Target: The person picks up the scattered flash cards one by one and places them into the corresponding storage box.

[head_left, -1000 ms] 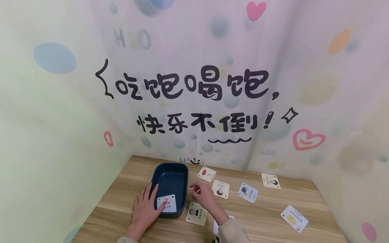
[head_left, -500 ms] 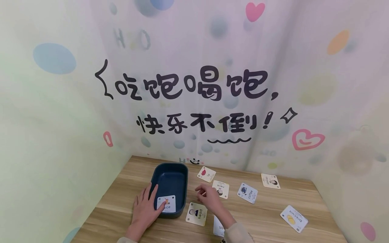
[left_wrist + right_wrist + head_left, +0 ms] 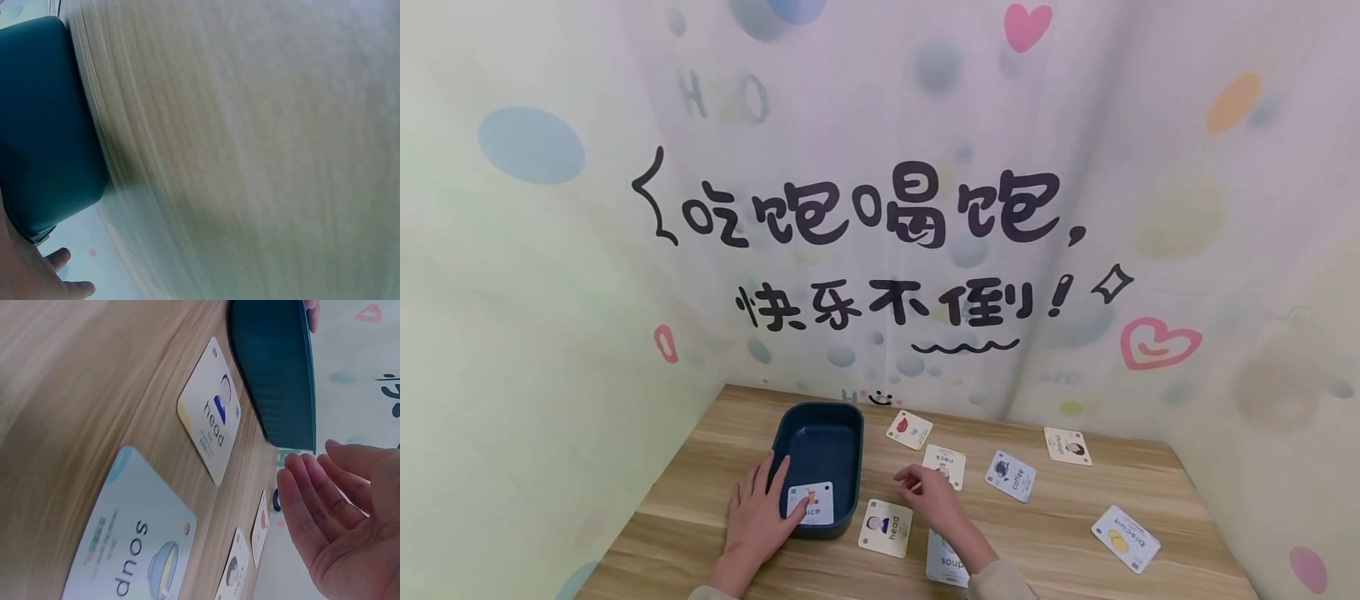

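Observation:
A dark blue rectangular box [image 3: 860, 467] stands on the wooden table, and inside its near end lies a juice card [image 3: 822, 510]. My left hand [image 3: 754, 510] rests on the box's left rim, its fingers extended and the thumb reaching over the juice card. To the right of the box, my right hand [image 3: 934, 498] hovers over the table with loosely bent fingers and nothing in it. Below it lie a head card [image 3: 887, 537] and a soup card [image 3: 137, 540]. Just beyond its fingers is a neck card [image 3: 953, 460], partly covered by the hand.
Farther back lies a lip card [image 3: 912, 430]. On the right side are a coffee card [image 3: 1011, 477], a throat card [image 3: 1070, 447] and a biscuit card [image 3: 1126, 540]. A printed curtain [image 3: 880, 108] encloses the table's [image 3: 1022, 550] back and sides.
My right hand has drawn away from the box to the right, uncovering more of the soup card and covering part of the neck card. The left hand has stayed on the rim.

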The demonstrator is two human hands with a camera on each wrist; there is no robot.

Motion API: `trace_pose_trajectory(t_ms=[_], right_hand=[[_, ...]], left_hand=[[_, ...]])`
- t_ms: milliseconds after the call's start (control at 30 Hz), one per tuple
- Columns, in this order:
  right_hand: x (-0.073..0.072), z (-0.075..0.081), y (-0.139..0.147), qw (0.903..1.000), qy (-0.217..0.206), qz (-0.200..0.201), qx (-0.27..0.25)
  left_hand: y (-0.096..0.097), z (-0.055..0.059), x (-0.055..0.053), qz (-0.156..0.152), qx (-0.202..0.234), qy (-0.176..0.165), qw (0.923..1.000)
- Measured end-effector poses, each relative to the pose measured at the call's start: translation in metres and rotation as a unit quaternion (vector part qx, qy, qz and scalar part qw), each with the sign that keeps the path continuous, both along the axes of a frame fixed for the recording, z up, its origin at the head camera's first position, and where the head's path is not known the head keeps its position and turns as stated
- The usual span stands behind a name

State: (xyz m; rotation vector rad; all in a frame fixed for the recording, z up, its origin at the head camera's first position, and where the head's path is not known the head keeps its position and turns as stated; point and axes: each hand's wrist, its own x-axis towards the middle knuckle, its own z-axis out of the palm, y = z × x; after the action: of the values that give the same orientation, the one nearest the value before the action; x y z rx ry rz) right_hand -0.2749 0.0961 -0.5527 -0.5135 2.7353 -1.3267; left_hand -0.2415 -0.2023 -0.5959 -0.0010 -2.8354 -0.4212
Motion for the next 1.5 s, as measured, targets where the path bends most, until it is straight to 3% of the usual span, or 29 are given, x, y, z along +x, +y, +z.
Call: trace_pose_trajectory(t_ms=[200,767,1033,1200,1500], right_hand=[[0.003,-0.002,0.008,0.9999,0.014,-0.004,0.006],[0.009,-0.015,0.037,0.9994,-0.001,-0.017,0.029],[0.016,-0.018,0.054,0.9989,-0.031,-0.016,0.033],[0.018,-0.024,0.061,0.9975,-0.024,-0.014,0.066],[0.030,-0.027,0.070,0.9842,0.046,0.005,0.171]], left_hand=[[0.000,0.000,0.000,0.001,-0.003,-0.007,1.0000],[0.000,0.002,0.001,0.000,0.000,-0.004,1.0000],[0.001,0.002,0.001,0.000,0.003,-0.006,1.0000],[0.001,0.002,0.000,0.000,0.005,-0.006,1.0000],[0.001,0.002,0.001,-0.001,0.005,-0.005,1.0000]])
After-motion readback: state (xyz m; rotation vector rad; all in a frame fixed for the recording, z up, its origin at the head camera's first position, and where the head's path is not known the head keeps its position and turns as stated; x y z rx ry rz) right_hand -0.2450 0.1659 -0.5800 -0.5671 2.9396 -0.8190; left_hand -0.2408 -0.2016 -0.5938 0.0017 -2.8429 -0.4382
